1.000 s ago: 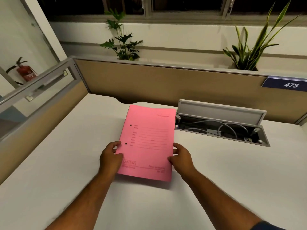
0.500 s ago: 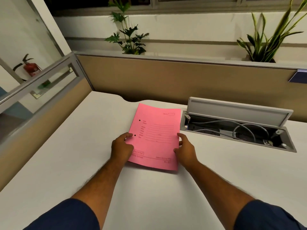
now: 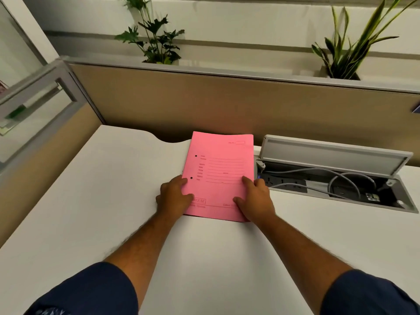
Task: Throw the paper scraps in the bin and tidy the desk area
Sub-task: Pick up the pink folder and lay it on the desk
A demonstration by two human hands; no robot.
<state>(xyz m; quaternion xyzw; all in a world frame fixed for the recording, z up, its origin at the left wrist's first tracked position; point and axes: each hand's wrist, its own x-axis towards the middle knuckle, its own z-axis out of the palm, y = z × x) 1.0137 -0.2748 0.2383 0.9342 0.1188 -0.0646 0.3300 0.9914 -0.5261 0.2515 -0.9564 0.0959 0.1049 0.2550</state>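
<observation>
A pink paper folder (image 3: 220, 173) lies on the white desk (image 3: 113, 201), its far edge reaching the tan partition. My left hand (image 3: 173, 197) holds the folder's near left edge, fingers on top of it. My right hand (image 3: 255, 200) presses on the near right corner, fingers spread on the cover. No paper scraps and no bin are in view.
An open cable tray (image 3: 336, 180) with a raised grey lid, sockets and grey cables sits in the desk just right of the folder. A tan partition (image 3: 227, 103) runs along the back, with two potted plants (image 3: 156, 39) behind it. A glass side panel (image 3: 38, 96) stands left.
Both hands have pushed the pink folder away from me across the desk, toward the back partition. My right hand has shifted from the folder's side edge onto its cover.
</observation>
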